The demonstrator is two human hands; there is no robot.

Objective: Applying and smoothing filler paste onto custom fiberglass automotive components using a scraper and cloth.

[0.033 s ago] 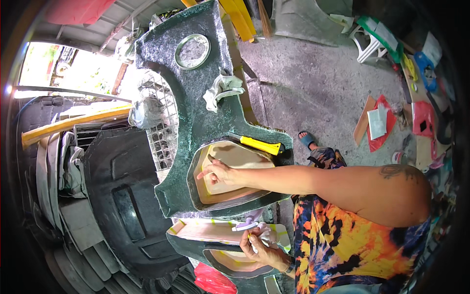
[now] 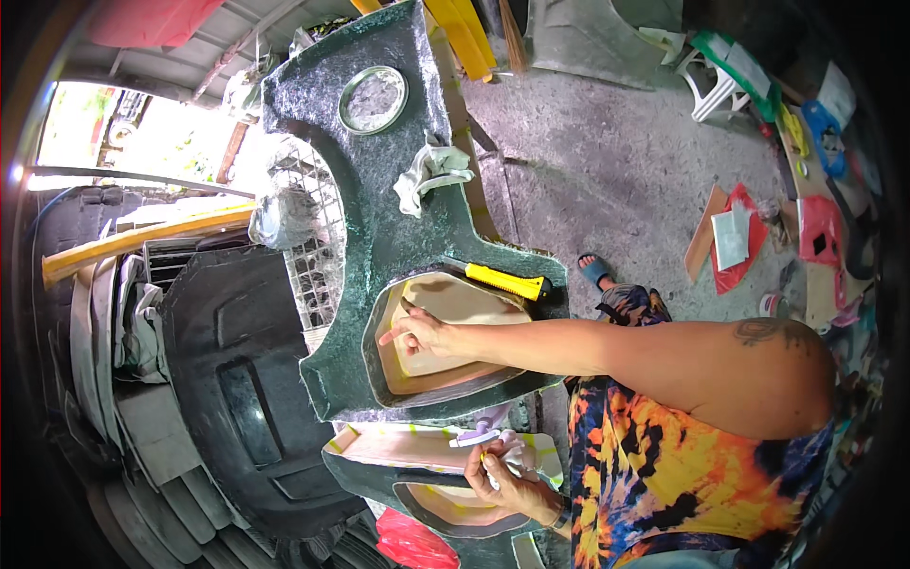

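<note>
My right hand [image 2: 417, 334] reaches over the pale-lined recess of a dark green, rough fibreglass-like panel [image 2: 374, 223]. Its fingers are apart, and nothing shows in them. Beside that recess lies a yellow utility knife [image 2: 507, 282] on the panel. My left hand [image 2: 517, 488] is closed, held over a second panel [image 2: 374, 479] with a similar recess and yellow tape marks. In it is a lavender and white object [image 2: 477, 434] with a flat pale rim; its kind is unclear. Something white and crumpled shows by the fingers, partly hidden.
Farther up the panel are a crumpled white cloth [image 2: 431, 174] and a round tin lid [image 2: 373, 100]. Black moulded panels [image 2: 251, 398] stand at the left. A red plastic bag [image 2: 414, 542] sits below. On the concrete floor at right lie red sheeting [image 2: 735, 270] and a wooden board [image 2: 704, 232].
</note>
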